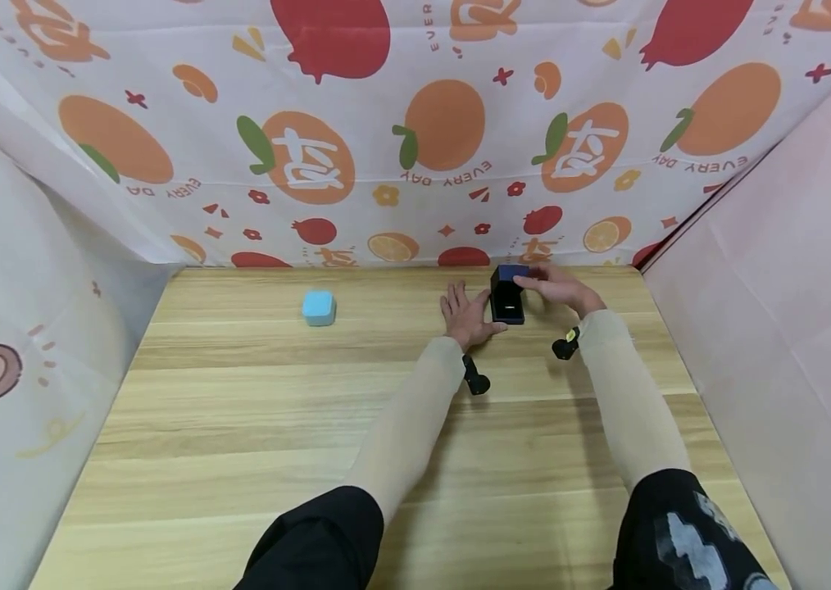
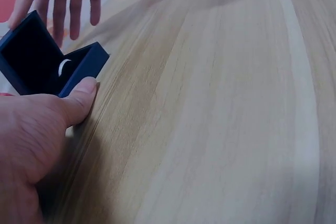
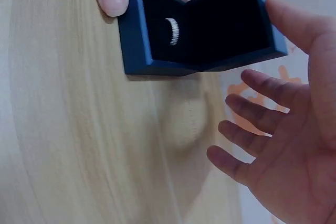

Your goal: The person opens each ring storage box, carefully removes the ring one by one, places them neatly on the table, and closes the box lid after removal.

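Note:
A small dark blue ring box stands near the far edge of the table with its lid raised. A ring with a sparkling silvery band sits in the dark insert of the base. My left hand lies at the left side of the box, fingers spread and straight, its thumb against the front of the base. From the right, my right hand touches the edge of the lid with its thumb. The other fingers of that hand stretch out straight beyond the lid.
A light blue block with rounded corners sits on the wooden table, left of the box. Behind the table hangs a fruit-print cloth. Pale cloth walls flank both sides. Each wrist carries a small black camera.

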### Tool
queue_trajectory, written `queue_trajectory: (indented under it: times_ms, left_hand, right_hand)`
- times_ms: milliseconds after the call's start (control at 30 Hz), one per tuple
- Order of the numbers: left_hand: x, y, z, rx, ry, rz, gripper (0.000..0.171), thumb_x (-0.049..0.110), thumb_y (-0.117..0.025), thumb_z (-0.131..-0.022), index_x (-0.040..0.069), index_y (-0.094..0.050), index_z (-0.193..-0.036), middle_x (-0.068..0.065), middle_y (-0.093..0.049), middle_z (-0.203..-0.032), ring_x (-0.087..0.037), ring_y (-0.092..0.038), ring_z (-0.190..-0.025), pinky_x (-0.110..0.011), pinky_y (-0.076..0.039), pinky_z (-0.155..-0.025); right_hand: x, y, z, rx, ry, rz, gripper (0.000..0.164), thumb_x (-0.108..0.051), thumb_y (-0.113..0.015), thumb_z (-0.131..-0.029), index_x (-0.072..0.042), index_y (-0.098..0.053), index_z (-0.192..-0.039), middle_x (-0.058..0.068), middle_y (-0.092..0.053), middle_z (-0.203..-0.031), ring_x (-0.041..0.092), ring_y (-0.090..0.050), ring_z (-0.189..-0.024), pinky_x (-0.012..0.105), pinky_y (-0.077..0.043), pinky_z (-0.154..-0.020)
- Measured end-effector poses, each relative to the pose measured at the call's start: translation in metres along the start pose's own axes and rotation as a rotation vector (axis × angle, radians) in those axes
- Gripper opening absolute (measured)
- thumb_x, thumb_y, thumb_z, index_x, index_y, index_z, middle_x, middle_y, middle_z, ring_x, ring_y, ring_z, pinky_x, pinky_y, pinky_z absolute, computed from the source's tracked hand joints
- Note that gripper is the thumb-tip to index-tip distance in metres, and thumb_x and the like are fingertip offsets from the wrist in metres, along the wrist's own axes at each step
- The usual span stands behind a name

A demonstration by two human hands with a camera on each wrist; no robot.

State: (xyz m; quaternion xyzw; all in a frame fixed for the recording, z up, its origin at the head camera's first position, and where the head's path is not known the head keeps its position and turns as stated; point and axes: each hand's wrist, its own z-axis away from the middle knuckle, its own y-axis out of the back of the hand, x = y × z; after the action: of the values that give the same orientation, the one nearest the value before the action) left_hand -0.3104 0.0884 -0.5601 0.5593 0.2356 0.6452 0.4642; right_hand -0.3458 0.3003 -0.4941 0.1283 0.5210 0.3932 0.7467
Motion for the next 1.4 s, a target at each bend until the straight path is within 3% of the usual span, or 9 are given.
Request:
queue_trajectory:
  times_ms: [233,533,733,1000,1400]
  left_hand:
    - [-0.002,-0.001,-0.001,0.009,0.02,0.051,0.085,0.059,-0.071,-0.088,0.034,-0.032,-0.159,-0.013,0.006,-0.172,-0.034,0.016,-0.16,-0.056,0.007,-0.128]
    - [-0.004,-0.001,-0.001,0.003,0.029,0.082,0.084,0.056,-0.071,-0.089,0.033,-0.032,-0.159,-0.012,0.008,-0.172,-0.032,0.018,-0.159,-0.055,0.009,-0.128]
    - [-0.004,0.0,0.001,0.007,0.019,0.085,0.084,0.056,-0.071,-0.089,0.032,-0.032,-0.16,-0.013,0.008,-0.172,-0.033,0.017,-0.159,-0.056,0.009,-0.128]
    - [-0.005,-0.003,-0.002,0.001,0.007,0.061,0.086,0.06,-0.07,-0.088,0.033,-0.031,-0.16,-0.013,0.008,-0.172,-0.034,0.018,-0.159,-0.056,0.01,-0.128]
    - [-0.003,-0.003,0.0,-0.006,-0.001,0.061,0.085,0.059,-0.069,-0.089,0.033,-0.03,-0.16,-0.013,0.009,-0.172,-0.033,0.018,-0.159,-0.056,0.009,-0.128]
  right_hand:
    - [-0.008,0.007,0.004,0.092,0.182,-0.012,0.068,-0.045,-0.06,-0.1,-0.004,-0.043,-0.153,0.021,-0.044,-0.157,0.04,-0.043,-0.143,0.057,-0.033,-0.12]
    - [-0.018,0.008,0.015,0.171,0.229,-0.002,0.053,-0.035,-0.06,-0.101,-0.003,-0.054,-0.143,0.02,-0.048,-0.153,0.041,-0.04,-0.145,0.059,-0.032,-0.12]
    - [-0.02,0.006,0.021,0.221,0.324,0.048,0.04,-0.027,-0.062,-0.101,-0.004,-0.063,-0.133,0.022,-0.055,-0.146,0.04,-0.044,-0.142,0.062,-0.038,-0.114]
    - [-0.02,0.0,0.03,0.299,0.426,0.108,0.025,-0.019,-0.067,-0.098,-0.004,-0.072,-0.117,0.019,-0.064,-0.137,0.038,-0.057,-0.128,0.061,-0.049,-0.101]
    - [-0.006,-0.006,0.038,0.306,0.516,0.201,0.017,-0.008,-0.071,-0.093,0.001,-0.074,-0.107,0.022,-0.067,-0.121,0.043,-0.063,-0.11,0.061,-0.054,-0.09]
